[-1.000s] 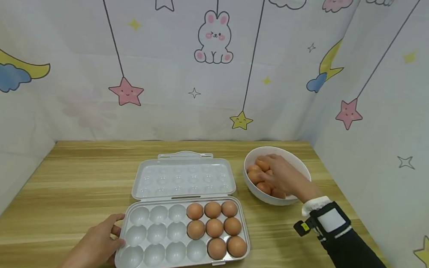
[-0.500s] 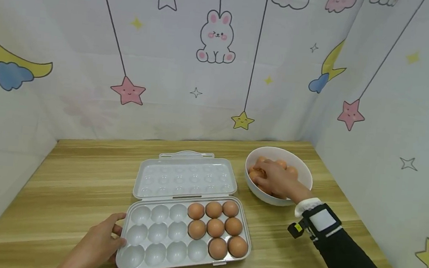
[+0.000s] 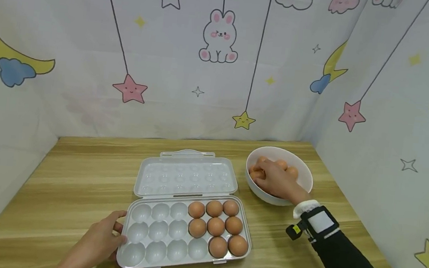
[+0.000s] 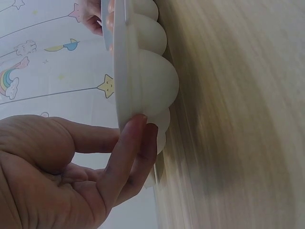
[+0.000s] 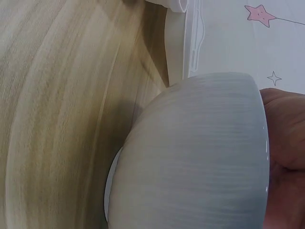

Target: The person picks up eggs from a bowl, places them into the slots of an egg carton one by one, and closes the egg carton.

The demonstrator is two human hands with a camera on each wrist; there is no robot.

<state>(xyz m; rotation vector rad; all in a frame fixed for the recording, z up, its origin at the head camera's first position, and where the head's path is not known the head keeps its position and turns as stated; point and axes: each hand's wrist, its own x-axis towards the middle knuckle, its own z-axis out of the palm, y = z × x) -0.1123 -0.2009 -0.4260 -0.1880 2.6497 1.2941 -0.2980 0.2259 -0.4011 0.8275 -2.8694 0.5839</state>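
A white plastic egg carton (image 3: 182,265) lies with its lid (image 3: 187,179) folded back on the table. Brown eggs (image 3: 216,226) fill its right-hand cups, and the left-hand cups are bare. My left hand (image 3: 97,239) pinches the carton's left edge between thumb and fingers, as the left wrist view shows at the rim (image 4: 125,71). Behind and right of the carton, my right hand (image 3: 279,181) reaches into a white bowl (image 3: 270,199) of eggs. Its fingers curl round a brown egg (image 3: 257,174) at the bowl's left side. The bowl wall hides the fingertips in the right wrist view.
More eggs (image 3: 292,172) lie in the bowl behind the right hand. The wooden table (image 3: 90,174) ends at a white patterned curtain (image 3: 165,116) at the back, with more of it on both sides.
The right hand has drawn back slightly within the bowl, and its fingers have closed round an egg. The left hand keeps its hold on the carton. The head view has shifted a little.
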